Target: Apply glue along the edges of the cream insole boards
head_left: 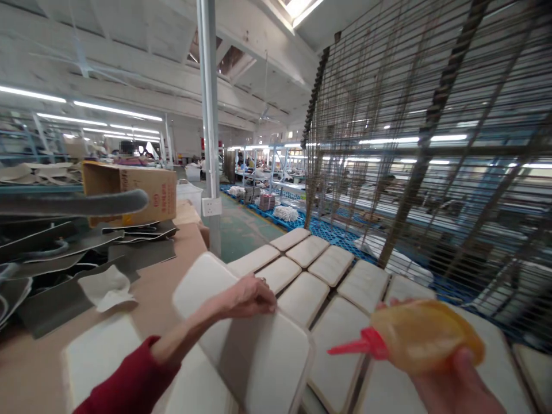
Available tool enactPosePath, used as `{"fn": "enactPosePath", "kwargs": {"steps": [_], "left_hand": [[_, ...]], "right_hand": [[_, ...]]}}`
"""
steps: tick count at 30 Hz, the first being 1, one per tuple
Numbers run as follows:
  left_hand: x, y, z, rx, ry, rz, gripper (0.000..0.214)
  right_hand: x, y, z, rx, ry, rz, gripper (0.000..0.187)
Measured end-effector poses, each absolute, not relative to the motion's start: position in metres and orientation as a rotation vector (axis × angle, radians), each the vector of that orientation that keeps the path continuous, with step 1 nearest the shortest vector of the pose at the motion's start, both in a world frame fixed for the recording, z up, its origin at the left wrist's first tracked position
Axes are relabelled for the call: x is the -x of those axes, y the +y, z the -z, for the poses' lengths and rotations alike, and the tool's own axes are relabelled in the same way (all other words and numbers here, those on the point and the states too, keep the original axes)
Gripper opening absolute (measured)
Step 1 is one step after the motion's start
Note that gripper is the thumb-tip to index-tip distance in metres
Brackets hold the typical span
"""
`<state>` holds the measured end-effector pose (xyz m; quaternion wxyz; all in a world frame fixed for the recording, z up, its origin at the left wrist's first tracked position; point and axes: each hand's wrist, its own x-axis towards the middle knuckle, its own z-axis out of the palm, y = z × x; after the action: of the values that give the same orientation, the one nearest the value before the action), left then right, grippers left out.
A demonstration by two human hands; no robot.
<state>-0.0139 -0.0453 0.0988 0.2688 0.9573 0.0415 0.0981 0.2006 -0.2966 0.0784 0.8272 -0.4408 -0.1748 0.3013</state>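
My left hand [249,296], in a dark red sleeve, pinches the edge of a white rounded-corner panel [271,356], which is tilted up from the surface. A second pale area [204,287] shows behind my wrist; whether it belongs to the same panel I cannot tell. On the right, my right hand [459,379] is wrapped round a squeeze bottle [426,333] of amber, glue-like content. Its red nozzle [357,345] points left, above the rows of similar cream panels [338,330] laid side by side.
At the left, a brown worktop [166,276] bears dark sheet pieces [86,287], a pale scrap [107,287] and a cardboard box [150,192]. A post with a socket [211,207] stands ahead. A wire mesh rack [388,115] rises at the right, near blue pallets [336,230].
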Motion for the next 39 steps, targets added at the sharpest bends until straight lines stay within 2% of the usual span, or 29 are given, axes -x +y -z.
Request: {"fn": "enactPosePath", "kwargs": {"steps": [5, 12, 19, 25, 33, 39], "left_hand": [[-0.003, -0.071, -0.147, -2.45, -0.02, -0.001, 0.026], [-0.022, -0.088, -0.149, -2.295, -0.081, 0.19, 0.038], [-0.032, -0.099, -0.147, -2.1, -0.126, 0.305, 0.046], [-0.037, -0.104, -0.139, -2.015, -0.095, 0.328, 0.049], [-0.039, -0.111, -0.132, -1.994, -0.062, 0.345, 0.04], [-0.036, -0.111, -0.13, -1.966, -0.033, 0.349, 0.045]], "right_hand": [[-0.232, -0.28, -0.109, 0.791, -0.606, -0.762, 0.069], [-0.239, -0.268, -0.12, 0.765, -0.64, -0.829, 0.087], [-0.242, -0.269, -0.106, 0.671, -0.702, -0.946, 0.088], [-0.247, -0.266, -0.098, 0.695, -0.765, -1.017, 0.07], [-0.236, -0.262, -0.088, 0.709, -0.662, -1.025, 0.062], [-0.231, -0.264, -0.089, 0.699, -0.65, -1.073, 0.055]]}}
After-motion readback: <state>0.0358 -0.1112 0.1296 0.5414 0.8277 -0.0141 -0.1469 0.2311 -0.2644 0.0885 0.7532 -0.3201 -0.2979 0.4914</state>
